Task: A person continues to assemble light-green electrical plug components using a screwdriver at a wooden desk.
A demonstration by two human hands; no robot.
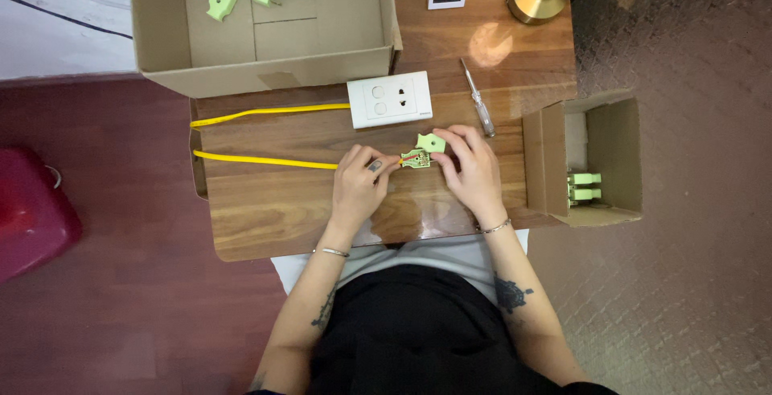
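- Green plug (424,152) pinched open-faced between left hand (359,182) and right hand (469,166), steadying wiring.
- Yellow cable (265,159) trails toward nine o'clock; screwdriver (479,106) waits at one o'clock.

socket (390,100) behind plug (421,152), screwdriver (479,106) rt (near)
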